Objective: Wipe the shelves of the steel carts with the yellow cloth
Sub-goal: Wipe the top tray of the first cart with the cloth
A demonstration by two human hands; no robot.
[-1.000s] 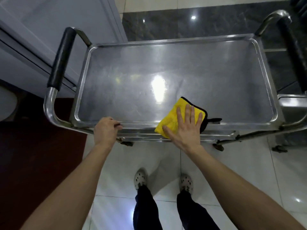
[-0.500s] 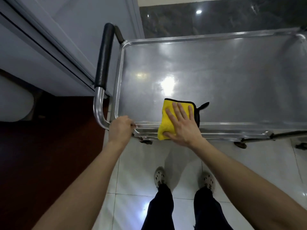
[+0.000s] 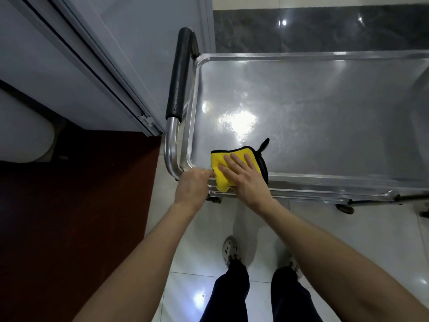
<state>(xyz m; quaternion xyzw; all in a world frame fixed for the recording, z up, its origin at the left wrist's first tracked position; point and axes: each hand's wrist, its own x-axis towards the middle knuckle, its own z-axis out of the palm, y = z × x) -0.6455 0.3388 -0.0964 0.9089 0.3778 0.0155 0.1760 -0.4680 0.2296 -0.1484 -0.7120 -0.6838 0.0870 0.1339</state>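
Shift since a second ago: leftward run of yellow cloth (image 3: pixel 219 166) and right hand (image 3: pixel 246 180) along near rim (image 3: pixel 325 177), from mid-rim to the near-left corner; left hand (image 3: pixel 193 187) by that corner as before.
Footing: pale shoes (image 3: pixel 229 248) on white tile, facing the long side of the steel cart.
Left hand: curled over the near rim, clamped on the steel, steadying; just beside the cloth, nearly touching.
Right hand: laid flat on the cloth, fingers straight and a little spread; pressing, not gripping.
Cloth: folded, black-edged, draped over the near rim at the corner, part on the tray floor, part hanging outside; black loop pointing away.
Step in hand (judged): wiping near rim and corner of the top shelf.
Doing it well: even palm pressure; fingertips worked into the rounded corner; left hand shifted so the strip beneath gets wiped, but some hold kept, castors (image 3: pixel 346 208) likely to roll; then overlapping passes up the left rim.
Top shelf (image 3: pixel 325 112): shallow steel tray, raised rim; holding only the cloth's inner half; streaks and lamp glare on the floor.
Lower shelf (image 3: pixel 301 195): near edge only; contents hidden.
Handle (image 3: pixel 180 73): black grip on steel tube, outside the left rim.
Beyond: grey door frame (image 3: pixel 111 73) to the left; dark stone band (image 3: pixel 325 29) past the far rim.
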